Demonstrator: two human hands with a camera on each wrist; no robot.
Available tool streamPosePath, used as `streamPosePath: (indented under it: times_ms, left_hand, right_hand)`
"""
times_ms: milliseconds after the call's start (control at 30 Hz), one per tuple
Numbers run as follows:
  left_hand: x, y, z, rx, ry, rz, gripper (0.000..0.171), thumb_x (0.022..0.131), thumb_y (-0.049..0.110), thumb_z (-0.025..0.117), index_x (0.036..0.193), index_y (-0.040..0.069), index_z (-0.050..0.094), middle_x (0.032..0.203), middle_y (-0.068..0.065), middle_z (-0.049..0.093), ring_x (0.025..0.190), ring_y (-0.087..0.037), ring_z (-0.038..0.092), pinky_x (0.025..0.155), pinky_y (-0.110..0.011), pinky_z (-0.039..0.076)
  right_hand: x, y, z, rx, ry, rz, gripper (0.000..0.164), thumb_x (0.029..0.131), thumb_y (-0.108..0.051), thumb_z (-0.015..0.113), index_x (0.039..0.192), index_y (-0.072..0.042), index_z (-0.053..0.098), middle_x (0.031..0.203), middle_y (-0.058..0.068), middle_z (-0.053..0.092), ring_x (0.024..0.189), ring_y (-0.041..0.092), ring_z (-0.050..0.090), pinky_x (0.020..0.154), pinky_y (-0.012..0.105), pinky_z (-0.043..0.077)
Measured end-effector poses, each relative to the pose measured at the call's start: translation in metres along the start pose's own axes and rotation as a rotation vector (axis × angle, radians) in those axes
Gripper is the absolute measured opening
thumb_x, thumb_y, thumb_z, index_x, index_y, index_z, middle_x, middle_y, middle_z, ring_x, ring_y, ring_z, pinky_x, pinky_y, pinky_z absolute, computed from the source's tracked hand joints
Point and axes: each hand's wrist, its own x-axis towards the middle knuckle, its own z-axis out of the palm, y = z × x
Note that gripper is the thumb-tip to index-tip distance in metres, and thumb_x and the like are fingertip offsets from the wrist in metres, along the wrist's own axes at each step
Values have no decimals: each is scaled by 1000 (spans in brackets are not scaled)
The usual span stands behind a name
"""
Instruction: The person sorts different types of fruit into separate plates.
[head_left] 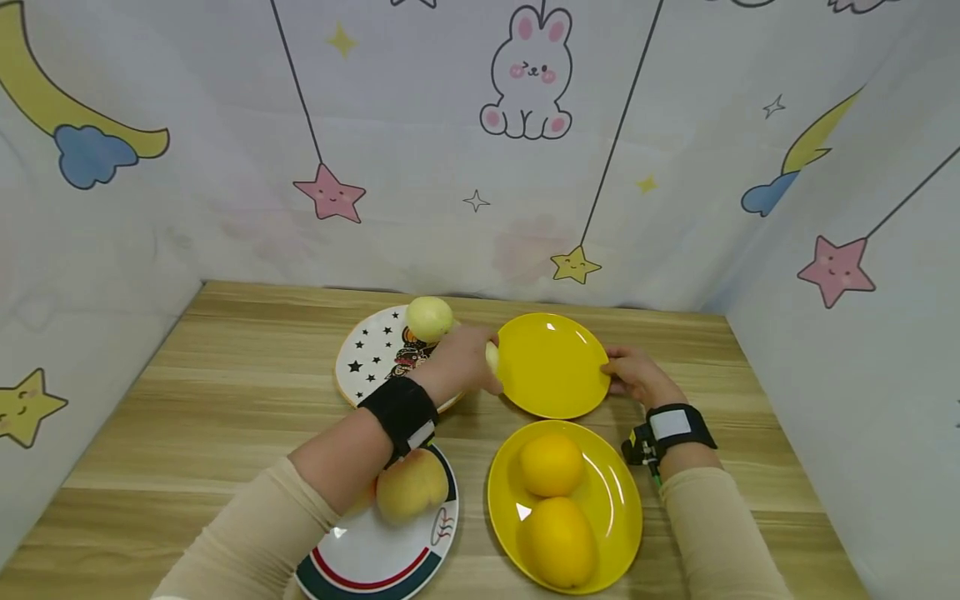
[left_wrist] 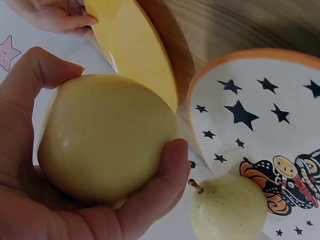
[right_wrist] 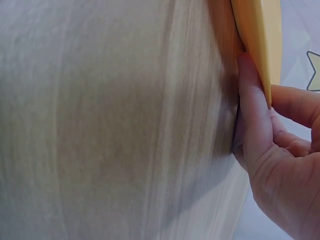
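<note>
My left hand (head_left: pixel 467 358) holds a pale yellow pear (left_wrist: pixel 107 137), with thumb and fingers curled round it. It is beside the left rim of a bare yellow plate (head_left: pixel 553 367). My right hand (head_left: pixel 643 375) pinches that plate's right rim, thumb on one face and fingers beneath, as the right wrist view shows. Behind the left hand lies a white plate with black stars (head_left: pixel 367 354) and an orange rim. A second pear (head_left: pixel 430 318), its stem visible in the left wrist view, sits on this star plate. The left hand and forearm cover part of the star plate.
Nearer, another yellow plate (head_left: pixel 621 533) bears two orange-yellow fruits (head_left: pixel 558 542). A white plate with a green and red band (head_left: pixel 375 554) holds peach-like fruits (head_left: pixel 411 487), partly hidden under the left forearm. Printed cloth walls (head_left: pixel 420 233) enclose the wooden table (head_left: pixel 225 375).
</note>
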Motion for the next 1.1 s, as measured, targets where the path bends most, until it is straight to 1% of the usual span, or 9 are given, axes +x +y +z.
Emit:
streamPosePath:
  times_ms: [167,233,333,400,533,700,833,1000,1100]
  left_hand:
    - [5,12,11,-8,4,28,63,74,20,90,129,4,64,118,-15,64,101,-30,58,88,-40,51]
    - [7,16,16,-44,-9,22,64,74,19,90,130,5,63,119,-16,61,99,-30,57,85,-39,53]
    - [10,23,22,-78,-26,7,64,75,19,90,132,6,62,119,-16,57,98,-30,55,85,-38,53]
    - [13,27,25,-81,-25,-1,65,75,19,91,132,7,62,118,-15,56,100,-29,54,87,-38,53]
    - [19,33,31,-56,-18,-11,65,76,22,91,133,9,62,120,-14,56,102,-31,53,90,-40,53]
    - [29,37,43,-34,-23,-13,67,77,23,91,136,12,62,126,-14,54,103,-31,55,92,-41,52]
    - [38,39,55,27,-31,-24,67,77,27,92,136,15,62,132,-14,53,109,-33,55,95,-41,52]
    - [49,40,67,119,-40,-8,68,79,29,92,139,19,61,142,-14,49,118,-38,51,94,-44,53]
    - [51,40,72,140,-44,7,67,81,26,90,141,19,61,144,-15,48,121,-39,50,94,-43,53]
  right_hand:
    - [0,1,1,31,-2,-1,48,102,5,49,149,12,39,114,12,58,80,10,62,69,27,59]
    - [0,2,2,31,-9,-4,48,102,5,49,148,13,39,110,11,59,79,10,62,68,27,59]
    - [0,3,3,26,-13,-6,48,102,5,49,148,13,39,108,10,60,79,11,62,68,28,59]
    - [-1,2,3,26,-14,-11,47,102,5,49,148,13,40,109,10,60,80,11,62,69,28,59]
    - [-1,2,0,33,-14,-14,46,103,4,49,147,12,40,108,10,59,81,12,62,69,28,59]
    - [-1,3,-4,26,-26,-12,45,104,4,47,148,11,40,109,10,59,81,11,63,70,28,59]
    - [0,3,-4,16,-8,-6,47,103,4,48,148,11,40,113,12,59,82,11,63,70,28,60]
    - [-1,2,0,16,6,5,46,102,5,49,147,12,41,117,15,58,85,14,62,72,30,60]
    - [-1,0,1,7,5,13,45,102,4,49,146,11,41,117,16,56,86,15,61,72,29,60]
